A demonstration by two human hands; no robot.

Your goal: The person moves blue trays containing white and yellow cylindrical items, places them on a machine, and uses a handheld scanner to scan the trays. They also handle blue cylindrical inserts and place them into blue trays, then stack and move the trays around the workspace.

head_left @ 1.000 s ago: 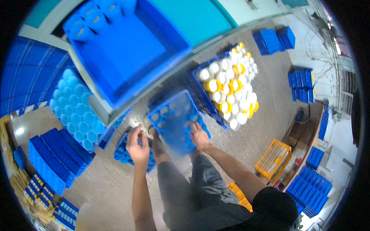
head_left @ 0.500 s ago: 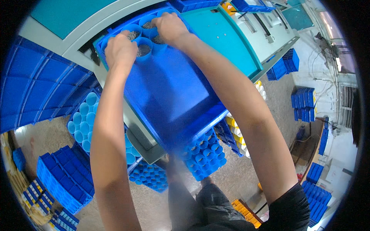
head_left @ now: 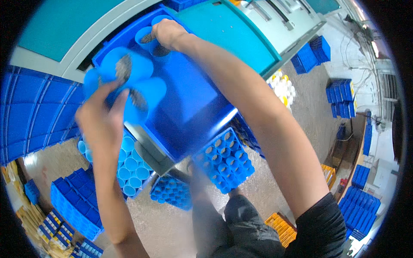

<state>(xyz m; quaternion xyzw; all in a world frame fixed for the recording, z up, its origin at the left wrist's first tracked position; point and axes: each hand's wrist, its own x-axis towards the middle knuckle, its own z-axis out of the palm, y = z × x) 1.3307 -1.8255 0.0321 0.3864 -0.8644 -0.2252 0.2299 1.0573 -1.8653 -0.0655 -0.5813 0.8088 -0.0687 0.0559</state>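
Note:
My left hand (head_left: 101, 122), a little blurred, pinches light blue plastic cups by their rims. These cups (head_left: 140, 64) are lifted and tipped on their sides above the left edge of a blue tray (head_left: 185, 99), with grey granules (head_left: 123, 69) inside. At the tray's far end, my right hand (head_left: 170, 34) has its fingers closed at the rims of more blue cups (head_left: 145, 43), which stand upright with grey granules in them. Its fingertips are partly hidden among those cups.
A teal-topped machine surface (head_left: 223, 34) adjoins the tray on the right. Below stand a crate of light blue cups (head_left: 133, 165) and a blue rack of filled cups (head_left: 226, 159). Stacked blue crates (head_left: 77, 198) are at lower left; an orange crate (head_left: 282, 230) lies near my legs.
My left hand has drawn back toward me and left, lifting and tilting cups from the tray's far end. My right hand has shifted slightly left, staying at the remaining cups.

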